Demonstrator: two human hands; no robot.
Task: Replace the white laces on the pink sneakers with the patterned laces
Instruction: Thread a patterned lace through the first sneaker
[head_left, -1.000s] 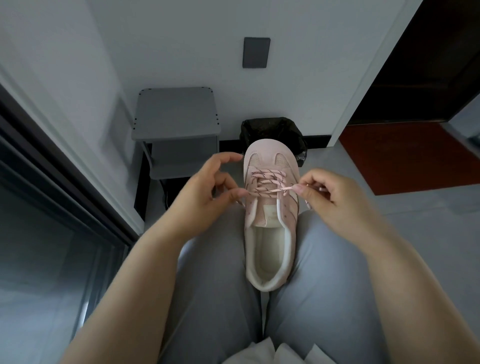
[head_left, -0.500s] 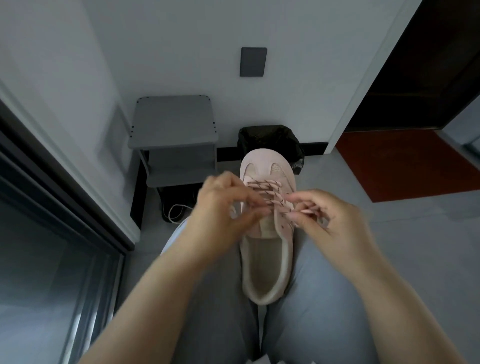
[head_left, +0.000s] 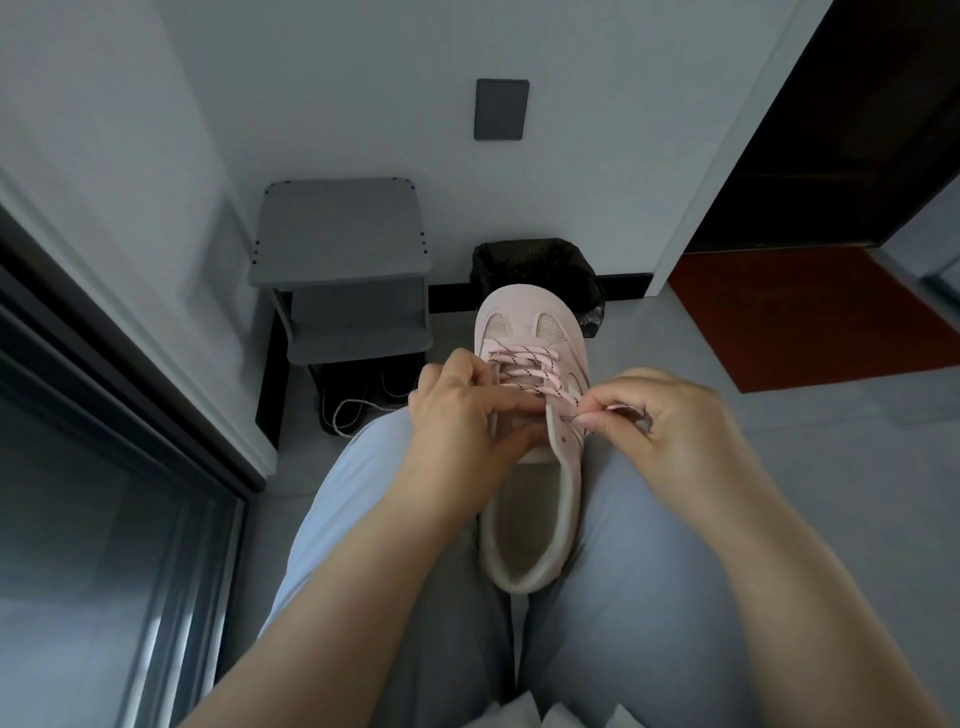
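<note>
Mid-lap, left hand (head_left: 460, 415) holds one sneaker (head_left: 519, 318), right hand (head_left: 672, 418) pinches one lace (head_left: 525, 362).

The room is lit softly and evenly, and everything is given a cool grey-blue look. No hard shadows are cast; only a dark patch is seen under the grey stool (head_left: 340, 234). The doorway (head_left: 857, 130) at the top right is left very dark. Dull reflections are shown on the glass panel (head_left: 78, 519). The pink sneaker (head_left: 530, 312) and patterned lace (head_left: 524, 364) are seen fairly sharp. The left hand (head_left: 462, 415) and right hand (head_left: 670, 421) are slightly smeared. Straight lines are bent near the edges.
</note>
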